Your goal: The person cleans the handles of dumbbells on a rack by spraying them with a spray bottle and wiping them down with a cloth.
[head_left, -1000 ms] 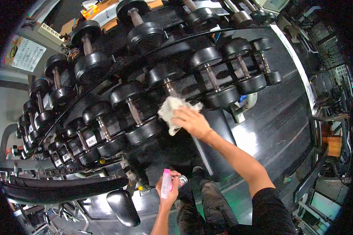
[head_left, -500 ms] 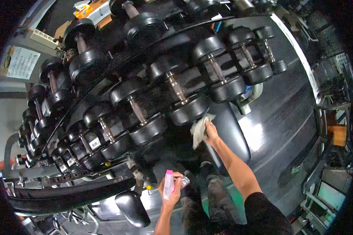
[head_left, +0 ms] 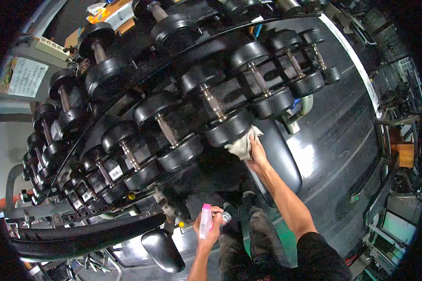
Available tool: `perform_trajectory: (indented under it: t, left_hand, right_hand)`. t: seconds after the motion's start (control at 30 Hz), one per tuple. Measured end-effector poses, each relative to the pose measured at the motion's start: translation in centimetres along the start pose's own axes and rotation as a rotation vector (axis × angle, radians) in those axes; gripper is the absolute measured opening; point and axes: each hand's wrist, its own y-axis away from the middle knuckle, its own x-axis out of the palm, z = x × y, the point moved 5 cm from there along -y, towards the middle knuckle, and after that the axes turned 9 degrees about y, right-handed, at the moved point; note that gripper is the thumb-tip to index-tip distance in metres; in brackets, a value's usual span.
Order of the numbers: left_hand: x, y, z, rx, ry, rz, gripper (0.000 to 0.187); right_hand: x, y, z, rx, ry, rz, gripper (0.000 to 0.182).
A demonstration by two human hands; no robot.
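The dumbbell [head_left: 215,108] lies on the rack [head_left: 126,89] at the centre of the frame, its chrome handle running from upper left down to lower right, its near black head pointing toward the lower right. The right hand [head_left: 256,152] is closed around a pale cloth [head_left: 242,145], pressing it against the lower edge of that head. Low in the frame, the left hand [head_left: 211,228] is wrapped around a spray bottle [head_left: 205,221] with a pink cap, held upright, well apart from the rack.

The cloth [head_left: 241,146] is off-white, the spray bottle [head_left: 205,221] pink-capped and clear, the dumbbells [head_left: 220,110] black with steel-grey handles.
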Motion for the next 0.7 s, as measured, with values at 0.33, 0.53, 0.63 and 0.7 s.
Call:
perform_trajectory:
  t: [0.33,0.53,0.63,0.7]
  left_hand:
    - [-1.0,0.6,-1.3,0.006,-0.055,0.026,0.008]
    - [-0.6,0.9,-1.3,0.026,-0.065,0.051,0.008]
    - [-0.6,0.6,-1.3,0.024,-0.040,-0.031,0.007]
    - [-0.1,0.2,-1.1,0.018,-0.038,-0.002,0.007]
  right_hand:
    - [-7.1,-10.1,-10.1,0.184,-0.338,-0.045,0.035]
    - [1.9,-7.5,-5.0,0.126,-0.427,0.040,0.024]
    - [1.7,-0.6,-2.0,0.073,-0.294,-0.020,0.028]
    - [2.1,3.5,-0.6,0.104,-0.279,0.024,0.027]
